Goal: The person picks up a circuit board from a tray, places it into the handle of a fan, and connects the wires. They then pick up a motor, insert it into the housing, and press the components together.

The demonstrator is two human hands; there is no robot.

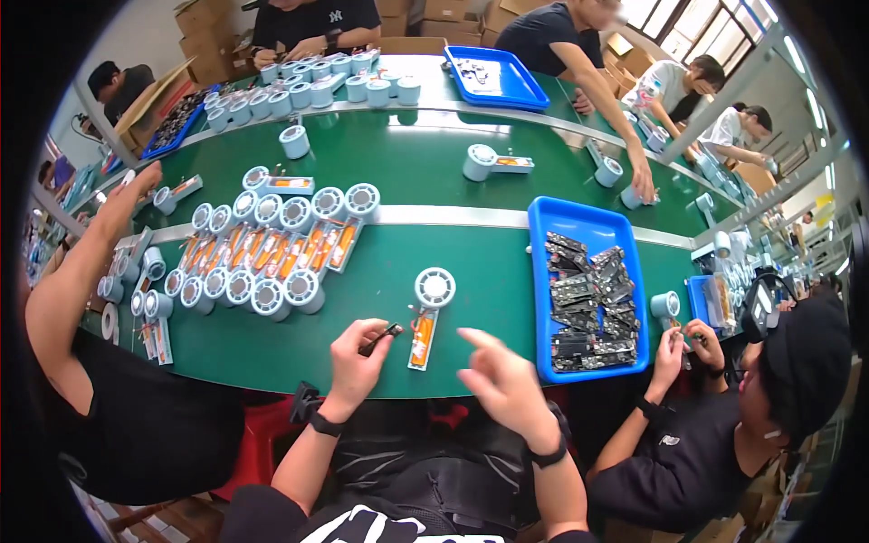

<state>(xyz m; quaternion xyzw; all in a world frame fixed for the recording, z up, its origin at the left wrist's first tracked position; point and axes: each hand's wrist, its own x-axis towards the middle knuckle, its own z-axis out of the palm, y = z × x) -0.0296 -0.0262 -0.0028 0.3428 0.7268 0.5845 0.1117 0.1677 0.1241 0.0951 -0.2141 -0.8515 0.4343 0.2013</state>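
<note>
Across the green table [471, 249]: rows of open fans [268, 250], a blue tray [540, 308] of dark boards [572, 291].
The right hand [503, 380], fingers apart, holds nothing; beside it lies a single fan [424, 337], handle open, unfinished by my reckoning, like the rows; the left hand [355, 355] pinches one board [382, 338], apart from that fan.

- Pale blue fan unit [434, 287] at the clock's centre: smooth, matt plastic; its orange insert [422, 340] looks slick and shiny;
- Dark circuit boards [575, 290] at three o'clock: rough with small parts, faint metallic glints; tray [588, 220] beneath them, smooth, glossy blue plastic;
- Green tabletop [389, 145]: smooth, glossy with light streaks at twelve o'clock; pale rail [453, 216] across it, satin, metal-looking;
- Shirt [688, 475] at four o'clock: matt black cloth;
- Boxes [445, 12] at twelve o'clock: dull brown cardboard.
</note>
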